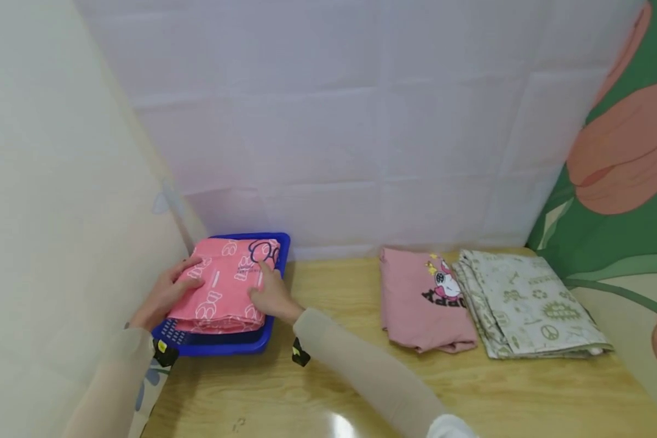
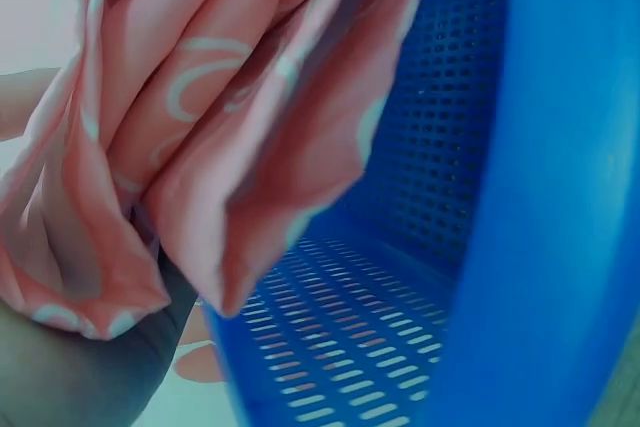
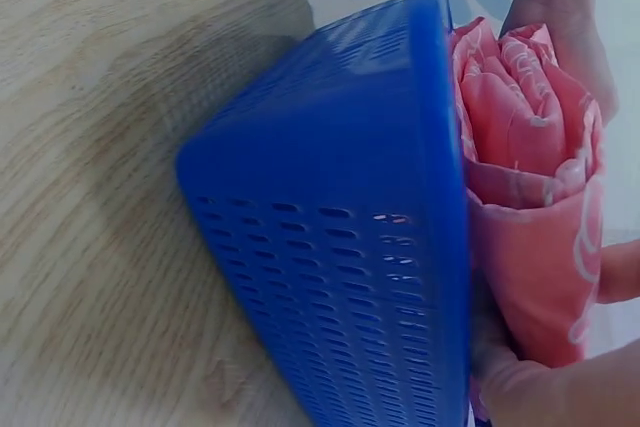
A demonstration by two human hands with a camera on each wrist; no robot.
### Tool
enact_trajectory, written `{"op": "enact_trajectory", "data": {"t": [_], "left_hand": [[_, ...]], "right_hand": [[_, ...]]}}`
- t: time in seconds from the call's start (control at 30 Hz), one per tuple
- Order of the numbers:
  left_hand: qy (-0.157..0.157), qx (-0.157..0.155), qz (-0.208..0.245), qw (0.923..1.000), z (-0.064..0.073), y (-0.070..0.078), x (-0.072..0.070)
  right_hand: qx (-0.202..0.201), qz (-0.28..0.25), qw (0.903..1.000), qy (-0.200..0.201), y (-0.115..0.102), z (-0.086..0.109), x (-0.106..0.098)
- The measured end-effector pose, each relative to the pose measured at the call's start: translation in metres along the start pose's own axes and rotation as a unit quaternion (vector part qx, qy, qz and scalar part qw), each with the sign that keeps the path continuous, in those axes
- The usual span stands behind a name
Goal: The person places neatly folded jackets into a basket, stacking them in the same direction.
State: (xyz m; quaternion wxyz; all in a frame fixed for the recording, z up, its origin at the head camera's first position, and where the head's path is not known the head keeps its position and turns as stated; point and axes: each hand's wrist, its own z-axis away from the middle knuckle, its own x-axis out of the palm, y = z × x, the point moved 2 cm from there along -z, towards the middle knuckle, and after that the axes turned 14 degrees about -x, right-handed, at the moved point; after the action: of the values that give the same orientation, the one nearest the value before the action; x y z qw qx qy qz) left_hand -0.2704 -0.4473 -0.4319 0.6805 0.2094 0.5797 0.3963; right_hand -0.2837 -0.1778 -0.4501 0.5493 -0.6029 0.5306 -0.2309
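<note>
A folded pink cloth (image 1: 224, 292) with white cartoon outlines lies over the mouth of a blue plastic basket (image 1: 224, 350). My left hand (image 1: 166, 292) grips its left edge, thumb on top and the other fingers partly hidden. On the opposite edge, my right hand (image 1: 274, 295) holds the cloth with the thumb above and fingers underneath. In the right wrist view the folded layers of the pink cloth (image 3: 540, 257) show right at the rim of the basket (image 3: 330, 197). The left wrist view has its loose folds (image 2: 200, 127) hanging beside the slotted basket wall (image 2: 430, 147).
To the right on the wooden table (image 1: 339, 365) lies a folded dusty-pink garment (image 1: 416, 304) with a cartoon print. Beside it is a folded white cloth (image 1: 531, 304) with olive patterns. A pale wall covering (image 1: 334, 121) stands behind, and a flowered one (image 1: 624, 182) at the right.
</note>
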Motion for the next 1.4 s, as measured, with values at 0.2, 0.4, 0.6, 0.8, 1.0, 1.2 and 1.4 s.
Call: {"op": "enact_trajectory", "data": {"t": [0.2, 0.4, 0.6, 0.8, 1.0, 1.2, 1.4], "left_hand": [[0.0, -0.028, -0.011, 0.9995, -0.001, -0.007, -0.002], [-0.021, -0.062, -0.035, 0.9973, -0.001, -0.013, 0.005], [-0.007, -0.08, -0.049, 0.9955, 0.0, -0.02, 0.019], [0.022, -0.092, -0.058, 0.9938, -0.006, -0.02, 0.031], [0.066, -0.079, -0.075, 0.9919, -0.01, -0.013, 0.035], [0.092, -0.054, -0.079, 0.9912, -0.008, 0.002, 0.03], [0.083, -0.056, -0.059, 0.9933, -0.003, 0.012, 0.027]], "right_hand": [[-0.006, 0.02, 0.9996, -0.017, 0.002, -0.001, 0.006], [0.019, 0.062, 0.9969, -0.044, 0.002, -0.001, 0.011], [0.043, 0.069, 0.9947, -0.063, 0.001, 0.0, 0.021], [0.054, 0.123, 0.9882, -0.072, 0.003, -0.002, 0.028], [0.033, 0.175, 0.9818, -0.066, -0.002, -0.001, 0.027], [-0.018, 0.266, 0.9622, -0.057, -0.005, 0.0, 0.025], [-0.046, 0.269, 0.9601, -0.062, -0.01, 0.001, 0.021]]}}
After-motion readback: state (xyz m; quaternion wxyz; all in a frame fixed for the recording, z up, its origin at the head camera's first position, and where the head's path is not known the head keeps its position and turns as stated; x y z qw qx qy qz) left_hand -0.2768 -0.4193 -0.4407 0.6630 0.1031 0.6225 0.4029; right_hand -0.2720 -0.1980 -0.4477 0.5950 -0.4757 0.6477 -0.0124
